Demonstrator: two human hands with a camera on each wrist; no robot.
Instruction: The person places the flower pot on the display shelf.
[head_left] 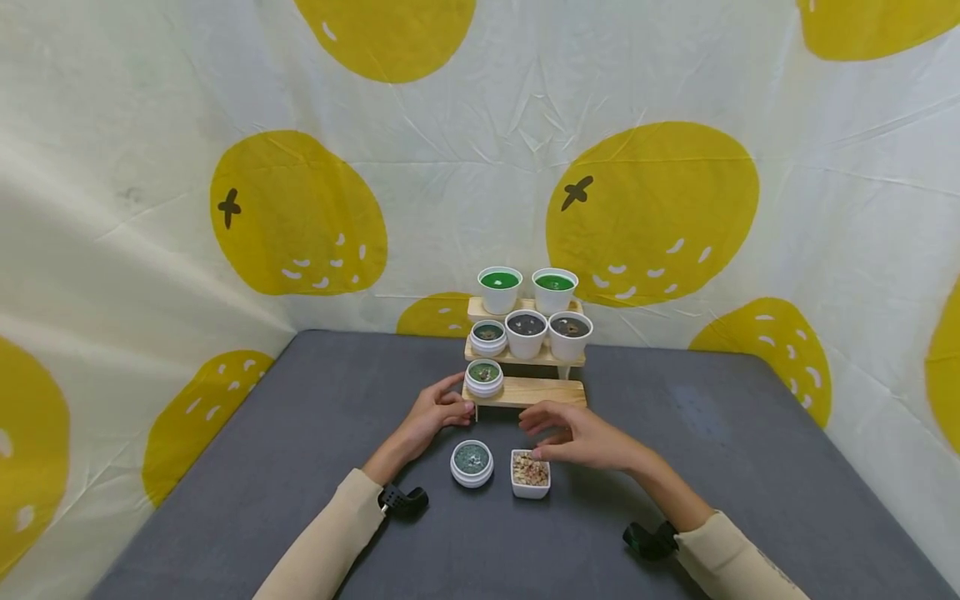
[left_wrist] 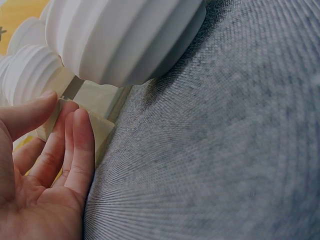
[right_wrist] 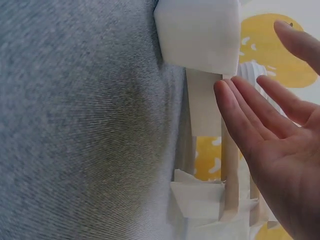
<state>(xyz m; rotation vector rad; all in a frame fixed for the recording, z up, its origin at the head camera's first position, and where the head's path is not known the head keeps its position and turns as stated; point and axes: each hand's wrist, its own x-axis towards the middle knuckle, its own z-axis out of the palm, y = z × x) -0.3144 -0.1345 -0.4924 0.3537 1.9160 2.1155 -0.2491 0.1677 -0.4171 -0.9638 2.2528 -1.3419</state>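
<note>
In the head view, my left hand (head_left: 435, 412) is at the left end of a three-tier wooden stand's (head_left: 543, 392) lowest step. Its loosely bent fingers (left_wrist: 82, 150) lie by the step's end in the left wrist view; whether they press it is unclear. A white ribbed jar (head_left: 483, 379) with green contents sits on that step beside the hand. My right hand (head_left: 581, 435) hovers with extended fingers by the far rim of a small square white bowl (head_left: 530, 479) of beige-brown bits. Left of it stands another white jar (head_left: 472, 463) with speckled dark green contents.
On the middle step stand a white jar (head_left: 488, 337) and two white cups (head_left: 526, 337) with dark contents. Two cups (head_left: 500, 296) with bright green contents occupy the top step. A grey cloth (head_left: 337, 417) covers the table; a fruit-print curtain (head_left: 465, 192) hangs behind.
</note>
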